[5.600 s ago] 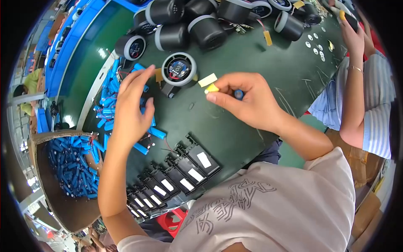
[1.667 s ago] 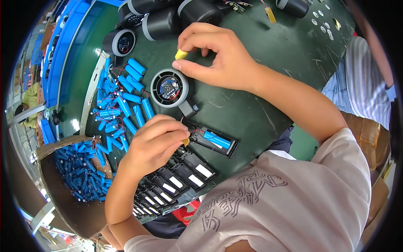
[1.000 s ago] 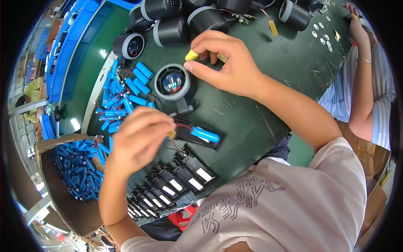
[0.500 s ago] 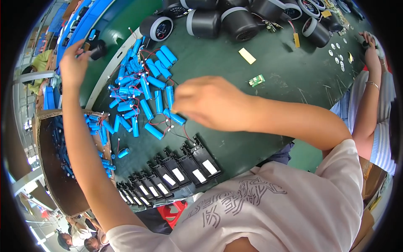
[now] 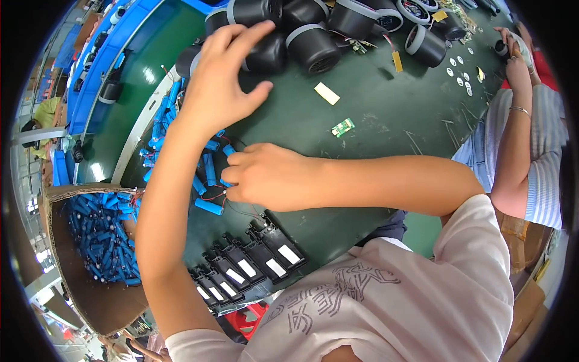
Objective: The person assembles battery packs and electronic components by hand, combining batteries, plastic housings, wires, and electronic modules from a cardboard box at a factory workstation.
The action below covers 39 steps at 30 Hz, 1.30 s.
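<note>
My left hand (image 5: 220,90) is open, thumb and fingers spread, in front of black cylindrical housings with grey rims (image 5: 313,48) at the back of the green table. Nothing shows in its grasp. My right hand (image 5: 268,178) has its fingers curled together down at the blue cylindrical batteries (image 5: 208,207) with thin red and black wires; what its fingertips hold, if anything, is hidden. My left forearm covers much of the battery pile. Nearest my right wrist lies a row of black plastic cases (image 5: 265,256) with white labels.
A cardboard box (image 5: 96,301) full of blue batteries stands at the left. A small green circuit board (image 5: 343,127) and a pale yellow strip (image 5: 327,93) lie mid-table. White discs (image 5: 464,79) are farther right, near a co-worker's hands (image 5: 515,57). A blue rail (image 5: 96,66) runs along the far left.
My left hand has moved right from the far-left belt, where a black housing was beside it, to the housings at the back. My right hand has come slightly lower and left in view.
</note>
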### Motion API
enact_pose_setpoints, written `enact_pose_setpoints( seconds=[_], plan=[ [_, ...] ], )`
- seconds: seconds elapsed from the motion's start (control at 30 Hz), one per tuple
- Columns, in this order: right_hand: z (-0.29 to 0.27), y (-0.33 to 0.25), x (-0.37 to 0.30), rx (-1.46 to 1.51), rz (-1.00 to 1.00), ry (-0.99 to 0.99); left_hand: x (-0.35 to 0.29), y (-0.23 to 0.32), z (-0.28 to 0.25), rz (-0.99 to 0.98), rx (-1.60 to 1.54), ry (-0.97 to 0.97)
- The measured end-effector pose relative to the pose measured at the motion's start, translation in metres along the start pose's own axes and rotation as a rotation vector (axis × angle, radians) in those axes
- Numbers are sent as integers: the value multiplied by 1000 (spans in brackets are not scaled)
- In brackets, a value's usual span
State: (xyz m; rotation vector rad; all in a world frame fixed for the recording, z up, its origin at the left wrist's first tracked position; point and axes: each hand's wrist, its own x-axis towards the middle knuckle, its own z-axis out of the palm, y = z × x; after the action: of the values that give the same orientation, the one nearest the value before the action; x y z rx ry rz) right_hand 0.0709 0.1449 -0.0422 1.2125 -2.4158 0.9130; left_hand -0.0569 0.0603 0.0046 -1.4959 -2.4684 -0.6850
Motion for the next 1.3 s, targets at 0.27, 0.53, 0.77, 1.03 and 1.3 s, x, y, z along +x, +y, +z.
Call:
enact_pose_setpoints(
  seconds=[0.27, 0.53, 0.77, 1.03, 1.3],
  plan=[
    [-60, 9, -49, 731, 394, 354, -12, -1, 13, 30, -43, 66],
    [-104, 29, -87, 1362, 533, 763, -21, 20, 0, 272, 428, -144],
    [-94, 17, -98, 802, 771, 709, -42, 38, -19, 321, 122, -255],
    [-88, 9, -83, 636, 896, 601, -49, 56, 13, 116, -129, 120],
    [-69, 15, -46, 459, 538, 546, -63, 76, 9, -546, -918, 276]
  ],
)
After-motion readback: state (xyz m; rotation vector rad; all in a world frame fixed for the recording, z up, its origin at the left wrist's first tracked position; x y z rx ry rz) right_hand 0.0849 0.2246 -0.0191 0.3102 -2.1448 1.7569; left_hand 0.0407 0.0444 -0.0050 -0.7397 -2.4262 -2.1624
